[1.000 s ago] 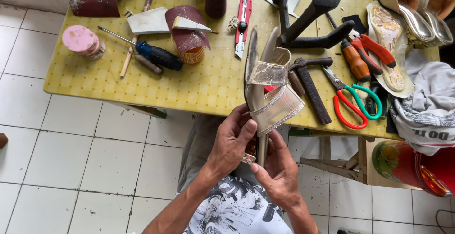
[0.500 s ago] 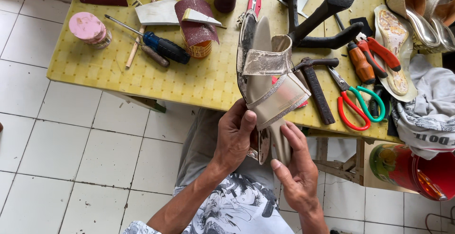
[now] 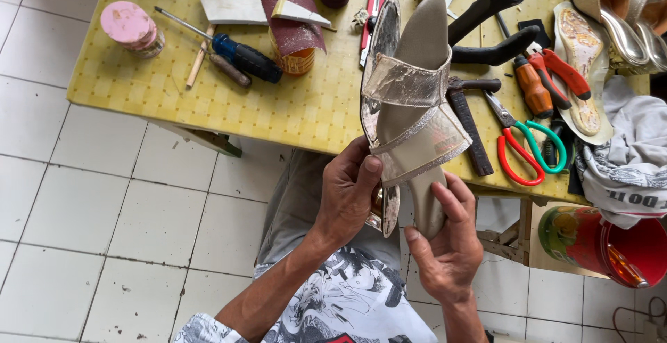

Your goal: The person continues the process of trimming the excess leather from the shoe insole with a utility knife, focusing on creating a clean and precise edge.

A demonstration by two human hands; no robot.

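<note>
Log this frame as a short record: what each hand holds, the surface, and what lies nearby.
left hand: grips the sandal near its heel end, thumb on the strap edge
right hand: supports the sandal's heel end from below, fingers against the sole
sandal: metallic, two wide straps, toe pointing away, held above the table edge
surface: yellow table over white floor tiles
nearby right: scissors, hammer, pliers
nearby left: screwdriver, pink jar

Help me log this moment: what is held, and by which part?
Both hands, left hand and right hand, grip a silver strappy sandal at its heel end.
</note>
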